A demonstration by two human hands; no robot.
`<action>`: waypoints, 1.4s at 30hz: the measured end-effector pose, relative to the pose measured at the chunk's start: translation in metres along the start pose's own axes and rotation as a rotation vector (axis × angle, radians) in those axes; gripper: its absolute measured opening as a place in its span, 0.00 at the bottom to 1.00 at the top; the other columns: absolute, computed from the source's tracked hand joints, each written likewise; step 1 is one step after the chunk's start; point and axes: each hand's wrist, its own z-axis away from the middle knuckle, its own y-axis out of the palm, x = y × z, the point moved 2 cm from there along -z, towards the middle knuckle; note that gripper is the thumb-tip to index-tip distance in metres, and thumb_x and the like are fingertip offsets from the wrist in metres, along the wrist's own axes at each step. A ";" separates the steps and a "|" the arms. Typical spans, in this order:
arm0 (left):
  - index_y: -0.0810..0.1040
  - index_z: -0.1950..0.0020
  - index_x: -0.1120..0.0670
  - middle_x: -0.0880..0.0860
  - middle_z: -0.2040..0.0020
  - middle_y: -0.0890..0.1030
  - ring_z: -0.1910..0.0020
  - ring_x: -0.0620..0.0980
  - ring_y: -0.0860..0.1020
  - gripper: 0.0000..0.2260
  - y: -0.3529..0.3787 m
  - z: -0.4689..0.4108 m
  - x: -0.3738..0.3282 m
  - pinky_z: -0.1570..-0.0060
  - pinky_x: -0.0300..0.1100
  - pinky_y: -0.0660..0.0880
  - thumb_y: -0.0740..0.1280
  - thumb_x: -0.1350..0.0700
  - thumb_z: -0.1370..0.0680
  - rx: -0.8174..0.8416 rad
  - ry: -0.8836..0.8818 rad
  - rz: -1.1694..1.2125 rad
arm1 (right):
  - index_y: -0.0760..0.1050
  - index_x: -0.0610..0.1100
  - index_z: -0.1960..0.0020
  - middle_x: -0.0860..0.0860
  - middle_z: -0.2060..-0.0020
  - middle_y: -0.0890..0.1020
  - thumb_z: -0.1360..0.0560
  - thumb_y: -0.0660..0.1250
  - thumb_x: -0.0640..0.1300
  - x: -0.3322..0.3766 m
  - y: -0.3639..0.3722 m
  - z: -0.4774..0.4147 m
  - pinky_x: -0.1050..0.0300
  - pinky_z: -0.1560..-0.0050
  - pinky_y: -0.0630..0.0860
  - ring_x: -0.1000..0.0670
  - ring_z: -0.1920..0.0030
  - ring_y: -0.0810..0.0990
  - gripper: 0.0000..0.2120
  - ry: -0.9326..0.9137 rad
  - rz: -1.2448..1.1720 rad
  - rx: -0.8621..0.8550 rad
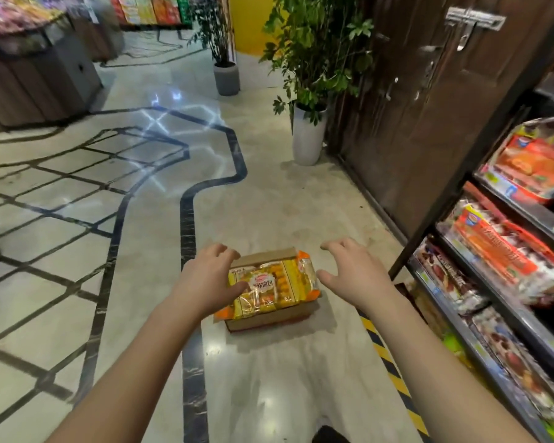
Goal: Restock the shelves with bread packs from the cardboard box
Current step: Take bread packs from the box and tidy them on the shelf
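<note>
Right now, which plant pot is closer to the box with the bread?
The tall white plant pot by the brown door. The short grey plant pot stands farther down the aisle from the brown cardboard box.

glossy clear plastic bread pack (269, 287); matt brown cardboard box (269, 318); polished, reflective stone floor (269, 199).

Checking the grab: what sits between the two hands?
In the head view, the yellow bread pack atop the cardboard box lies between the left hand and right hand.
</note>
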 end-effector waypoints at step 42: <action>0.70 0.25 0.48 0.52 0.25 0.70 0.28 0.56 0.70 0.30 0.406 -0.369 0.124 0.31 0.54 0.73 0.72 0.41 0.24 0.448 -0.231 0.027 | 0.70 0.49 0.26 0.44 0.37 0.75 0.22 0.67 0.55 -0.183 0.429 -0.413 0.46 0.39 0.74 0.40 0.36 0.76 0.26 0.178 -0.060 0.389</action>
